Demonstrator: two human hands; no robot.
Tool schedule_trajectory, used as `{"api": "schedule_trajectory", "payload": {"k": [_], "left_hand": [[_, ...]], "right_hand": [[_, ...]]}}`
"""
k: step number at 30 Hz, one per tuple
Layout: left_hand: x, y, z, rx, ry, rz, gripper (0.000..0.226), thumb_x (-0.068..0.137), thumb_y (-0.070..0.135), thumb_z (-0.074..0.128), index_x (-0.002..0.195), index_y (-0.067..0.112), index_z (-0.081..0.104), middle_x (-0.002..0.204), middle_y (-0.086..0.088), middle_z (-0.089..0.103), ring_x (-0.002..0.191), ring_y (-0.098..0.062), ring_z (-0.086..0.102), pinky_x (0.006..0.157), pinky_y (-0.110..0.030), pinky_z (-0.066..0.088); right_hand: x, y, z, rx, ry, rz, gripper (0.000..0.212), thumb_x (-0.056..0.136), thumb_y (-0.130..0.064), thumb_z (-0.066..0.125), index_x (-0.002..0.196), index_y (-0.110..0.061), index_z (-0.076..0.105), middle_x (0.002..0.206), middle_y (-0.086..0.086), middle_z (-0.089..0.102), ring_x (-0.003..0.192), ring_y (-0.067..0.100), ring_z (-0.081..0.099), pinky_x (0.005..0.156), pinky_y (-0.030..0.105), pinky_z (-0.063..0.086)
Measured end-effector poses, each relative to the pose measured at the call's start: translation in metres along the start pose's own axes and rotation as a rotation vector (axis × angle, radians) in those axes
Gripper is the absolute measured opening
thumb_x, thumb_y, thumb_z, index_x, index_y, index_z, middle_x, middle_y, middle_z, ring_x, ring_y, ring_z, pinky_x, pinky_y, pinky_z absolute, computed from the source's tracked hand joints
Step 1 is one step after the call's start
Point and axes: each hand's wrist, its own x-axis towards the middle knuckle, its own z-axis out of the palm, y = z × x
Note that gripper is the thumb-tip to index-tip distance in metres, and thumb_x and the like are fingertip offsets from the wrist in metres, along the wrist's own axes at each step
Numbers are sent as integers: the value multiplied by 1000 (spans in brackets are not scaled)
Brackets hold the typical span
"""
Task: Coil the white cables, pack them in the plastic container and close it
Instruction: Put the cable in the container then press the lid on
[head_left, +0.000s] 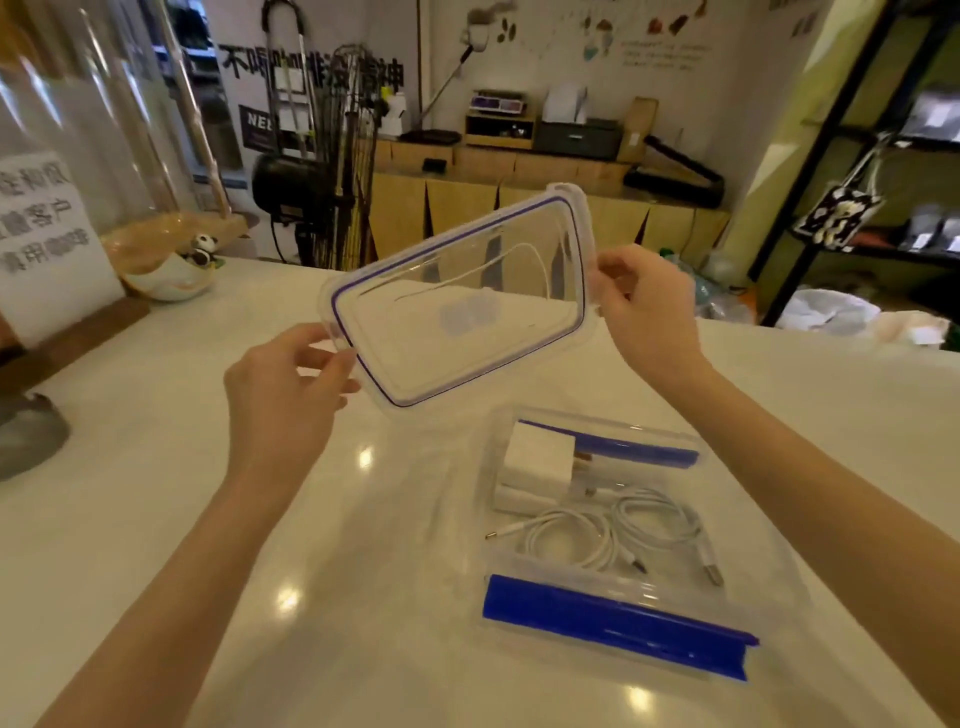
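Observation:
A clear plastic lid (467, 306) with a blue seal line is held tilted in the air above the white table. My left hand (291, 389) grips its near left end and my right hand (644, 306) grips its far right end. Below, at the right, the open clear container (769, 587) with blue side clips sits on the table. Inside it lie two coiled white cables (613, 530) and a white charger block (537, 460). Another white cable shows through the lid, lying farther back on the table.
The white table (208, 519) reaches to a far edge. A sign on a wooden stand (47, 249) and a bowl with a panda figure (182, 270) are at the far left. A grey object (26, 436) sits at the left edge. Shelves and a counter stand behind.

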Motion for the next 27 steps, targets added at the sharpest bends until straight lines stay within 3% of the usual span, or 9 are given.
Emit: {"api": "schedule_trajectory", "payload": {"k": [2,4,7,11,16,18,20,24,27], "left_hand": [[-3,7,9,-69,-30,42,24,83,15,61,107,16,64,76,-4,67,73,-20,68,75,-38,57],[-11,14,17,-99,-86,109,23,83,21,61,106,21,64,79,7,67,75,-5,67,74,-23,56],[-28,24,27,-187,-251,164,34,79,36,58,109,20,61,89,20,62,79,17,59,63,0,45],[-50,21,33,-247,-394,187,51,64,56,64,107,28,59,83,32,66,86,16,59,64,0,45],[-69,10,35,-225,-398,236,66,44,70,67,101,37,62,88,45,61,91,12,61,81,-3,45],[-76,7,33,-149,-396,319,79,48,78,59,109,28,63,98,40,61,94,16,58,84,-2,43],[-83,5,29,-67,-409,403,83,55,78,53,112,18,63,108,20,61,96,22,52,84,2,38],[-93,5,27,47,-389,541,81,69,71,46,109,3,63,109,1,57,103,3,47,84,7,32],[-95,2,26,98,-359,586,76,73,67,47,104,1,65,107,-4,61,101,-8,51,87,0,35]], "right_hand": [[-20,2,-26,29,60,32,12,88,-14,55,97,-12,63,88,4,67,77,16,61,71,21,48],[-43,5,-51,78,79,121,12,89,-13,52,94,-20,61,86,-5,64,78,16,62,72,18,50],[-79,5,-82,199,90,272,22,93,-17,42,100,-20,63,96,-8,67,91,13,62,83,33,52],[-121,-1,-104,338,51,411,24,96,-33,34,100,-45,54,101,-25,59,95,-13,54,80,16,40],[-161,-1,-119,358,-58,457,46,77,-50,45,122,-41,42,108,-42,52,100,-21,48,67,-1,43],[-174,-1,-121,397,-98,451,51,71,-53,50,120,-45,41,108,-45,51,100,-20,49,66,-1,43],[-183,-3,-120,437,-137,502,46,72,-54,57,113,-52,39,104,-47,52,98,-18,52,62,3,46],[-196,0,-117,465,-192,572,43,75,-46,58,112,-56,38,105,-43,54,99,-12,55,61,11,52],[-196,0,-117,464,-199,571,42,74,-43,55,110,-55,37,99,-42,57,94,-18,54,58,8,49]]}}
